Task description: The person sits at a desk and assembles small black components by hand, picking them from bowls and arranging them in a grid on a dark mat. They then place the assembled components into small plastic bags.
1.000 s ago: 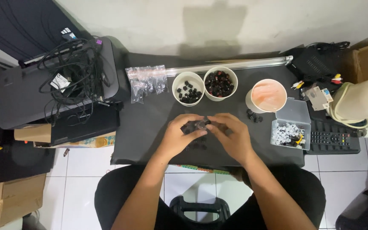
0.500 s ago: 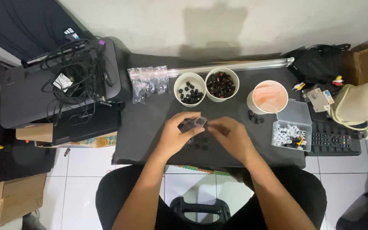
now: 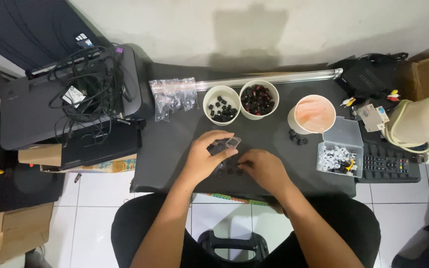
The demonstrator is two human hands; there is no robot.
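Head view, and at the far left a grey printer [image 3: 31, 111] is seen with a tangle of black cables [image 3: 93, 94] heaped on it, a cardboard box [image 3: 40, 155] tucked just below. Across the dark table [image 3: 170, 149], small clear bags [image 3: 174, 97] are laid near the back edge, with a long pale tube [image 3: 274, 79] stretched behind the cups. Next, a white cup of black bits [image 3: 221, 105] is set touching a second white cup of dark red bits [image 3: 259, 99]. In the middle, the left hand [image 3: 205, 160] is curled around a small dark part with a clear piece [image 3: 227, 144], held just above the table in front of the two cups; whether it is pinched by fingertips or cradled cannot be told. Just beside it, the right hand [image 3: 264, 168] is laid low, fingers drawn together over a few loose black bits [image 3: 230, 169] on the table; the exact pinch is hidden. Further right, a white tub with a pinkish inside [image 3: 315, 114] is seen, then a clear box [image 3: 341, 151] of small white and black pieces, a remote [image 3: 391, 167], and a cream roll [image 3: 425, 121] at the edge.
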